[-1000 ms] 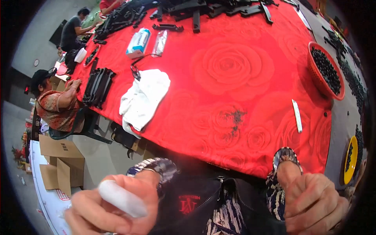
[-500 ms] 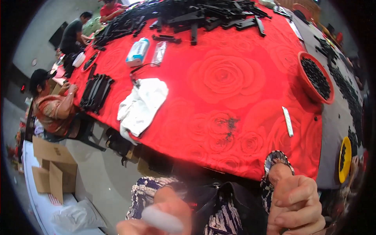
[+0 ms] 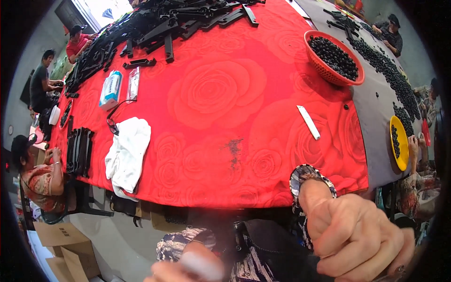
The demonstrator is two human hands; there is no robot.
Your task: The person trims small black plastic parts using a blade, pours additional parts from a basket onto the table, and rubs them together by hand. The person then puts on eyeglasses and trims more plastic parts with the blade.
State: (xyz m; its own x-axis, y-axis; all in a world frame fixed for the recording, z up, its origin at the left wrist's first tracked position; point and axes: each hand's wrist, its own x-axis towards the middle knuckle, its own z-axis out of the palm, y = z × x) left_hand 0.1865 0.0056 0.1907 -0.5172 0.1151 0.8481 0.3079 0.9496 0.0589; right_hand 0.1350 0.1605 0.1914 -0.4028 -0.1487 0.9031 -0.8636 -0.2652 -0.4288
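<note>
left hand (image 3: 184, 270): blurry af, low at bottom of view, one digit (image 3: 203, 266) covered in white, can't read the grip | right hand (image 3: 359, 235): clearer, fingers (image 3: 364, 249) curled in, knuckles toward the cam | both arms (image 3: 178, 244) sleeved, hands well apart

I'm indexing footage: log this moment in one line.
left hand: blurred, white-covered digit; right hand: curled, palm hidden; around: red tablecloth, white cloth, slim white tool, red basket of black pieces
</note>
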